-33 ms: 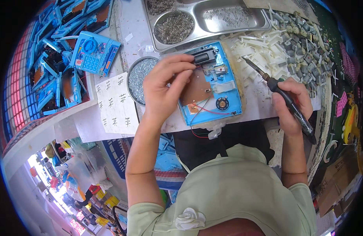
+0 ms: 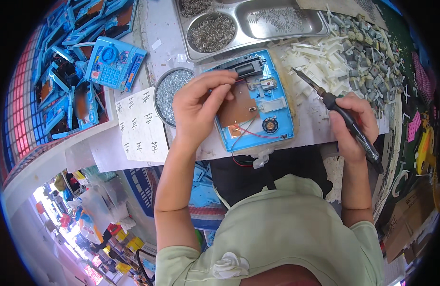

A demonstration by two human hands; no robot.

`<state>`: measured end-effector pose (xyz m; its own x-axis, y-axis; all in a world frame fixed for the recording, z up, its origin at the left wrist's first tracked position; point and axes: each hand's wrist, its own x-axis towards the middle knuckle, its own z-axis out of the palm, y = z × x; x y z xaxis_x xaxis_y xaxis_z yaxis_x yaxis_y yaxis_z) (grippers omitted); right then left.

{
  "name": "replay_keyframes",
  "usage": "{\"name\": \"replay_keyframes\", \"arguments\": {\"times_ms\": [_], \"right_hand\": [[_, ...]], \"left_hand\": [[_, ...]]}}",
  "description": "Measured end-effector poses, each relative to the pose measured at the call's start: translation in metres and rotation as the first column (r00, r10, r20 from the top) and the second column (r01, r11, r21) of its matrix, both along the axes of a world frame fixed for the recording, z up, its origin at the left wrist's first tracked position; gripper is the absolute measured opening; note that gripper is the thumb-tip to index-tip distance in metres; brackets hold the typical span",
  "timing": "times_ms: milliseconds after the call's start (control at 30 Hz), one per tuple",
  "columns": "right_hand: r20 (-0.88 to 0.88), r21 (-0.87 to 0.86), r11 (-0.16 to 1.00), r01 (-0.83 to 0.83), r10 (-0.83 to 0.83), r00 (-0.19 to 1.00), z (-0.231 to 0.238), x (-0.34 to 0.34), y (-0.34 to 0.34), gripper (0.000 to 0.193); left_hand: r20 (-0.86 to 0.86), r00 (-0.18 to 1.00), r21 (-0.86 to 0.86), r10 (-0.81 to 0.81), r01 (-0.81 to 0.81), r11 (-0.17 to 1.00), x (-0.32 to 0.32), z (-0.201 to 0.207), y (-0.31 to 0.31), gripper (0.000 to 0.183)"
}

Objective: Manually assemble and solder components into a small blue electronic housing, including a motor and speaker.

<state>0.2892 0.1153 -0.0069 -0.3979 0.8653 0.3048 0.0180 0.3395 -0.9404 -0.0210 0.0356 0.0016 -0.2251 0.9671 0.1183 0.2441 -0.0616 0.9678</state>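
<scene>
My right hand (image 2: 355,124) is wrapped round the black handle of a soldering iron (image 2: 341,107), whose bare metal tip points up and left, away from the toy. Over the upper left of an opened blue plastic toy case (image 2: 279,121), my left hand (image 2: 201,102) has its fingers bent together next to a thin red wire. Whether they pinch that wire is hidden. Inside the case lie a brown circuit board (image 2: 238,109), a black slotted part (image 2: 248,69) by my left fingertips, a small round speaker (image 2: 270,125) and loose red wires.
A steel compartment tray (image 2: 258,35) of springs stands behind the case. A round dish (image 2: 165,102) of small metal pieces sits left of it. White plastic parts (image 2: 308,71) and grey blocks (image 2: 367,57) pile at right. A crate (image 2: 53,143) at left holds blue cases.
My left fingertips have shifted very slightly. The soldering iron and my right hand stay almost where they were.
</scene>
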Motion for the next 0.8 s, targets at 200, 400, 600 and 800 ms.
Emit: {"name": "replay_keyframes", "arguments": {"times_ms": [200, 400, 600, 800], "right_hand": [[0.008, 0.071, 0.995, -0.071, 0.070, 0.997, 0.006, -0.017, 0.008, 0.029], [0.008, 0.073, 0.996, -0.057, 0.057, 0.998, 0.001, -0.020, 0.007, 0.029], [0.015, 0.057, 0.996, -0.071, 0.070, 0.997, 0.000, -0.019, 0.006, 0.028], [0.000, 0.015, 0.997, -0.082, 0.082, 0.997, 0.000, -0.018, 0.004, 0.029]], "left_hand": [[0.286, 0.954, -0.077, 0.085, -0.066, 0.995, 0.010, 0.003, 0.000, 0.014], [-0.415, 0.903, 0.095, -0.111, 0.165, 0.982, 0.007, 0.002, -0.002, 0.012], [-0.152, 0.988, 0.089, 0.042, -0.028, 0.996, 0.014, -0.002, -0.010, 0.011], [0.474, 0.867, -0.105, 0.154, -0.118, 0.987, 0.015, 0.004, -0.007, 0.014]]}}
